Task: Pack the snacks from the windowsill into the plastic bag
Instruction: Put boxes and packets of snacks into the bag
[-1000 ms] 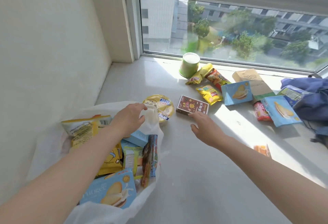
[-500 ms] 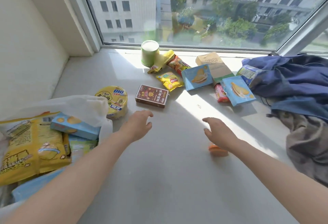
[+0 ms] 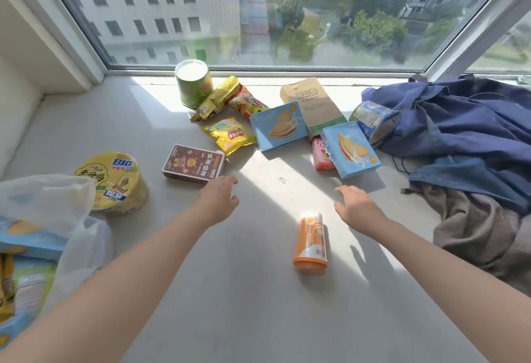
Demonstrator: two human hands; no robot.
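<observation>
**First onlooker:** Where is this?

**Second onlooker:** A pale, sunlit windowsill (image 3: 230, 291) under a wide window (image 3: 258, 12), with apartment blocks and trees outside. A person's two bare arms reach across it.

**First onlooker:** And the snacks?

**Second onlooker:** Most lie scattered toward the glass. There is a green cup (image 3: 194, 82), a gold packet (image 3: 214, 98), a red packet (image 3: 247, 101) and a yellow crisp packet (image 3: 230, 135). A blue biscuit box (image 3: 278, 126) leans on a brown paper pouch (image 3: 313, 104), and a small pink box (image 3: 321, 155) sits against a second blue box (image 3: 349, 148). Nearer, a brown box (image 3: 193, 164) lies flat. A yellow noodle bowl (image 3: 115, 181) sits just beside the white plastic bag (image 3: 57, 199) at the left edge. The bag already holds blue boxes and yellow packets. An orange tube (image 3: 311, 242) sits between the forearms.

**First onlooker:** The hands?

**Second onlooker:** The left hand (image 3: 218, 201) hovers at the brown box's near corner, its grip loose and holding nothing. I cannot tell whether a fingertip touches the box. The right hand (image 3: 356, 207) is over bare sill between the orange tube and the second blue box, its grip wide and empty. Blue cloth (image 3: 459, 127) and grey cloth (image 3: 482, 227) are heaped at the right.
</observation>
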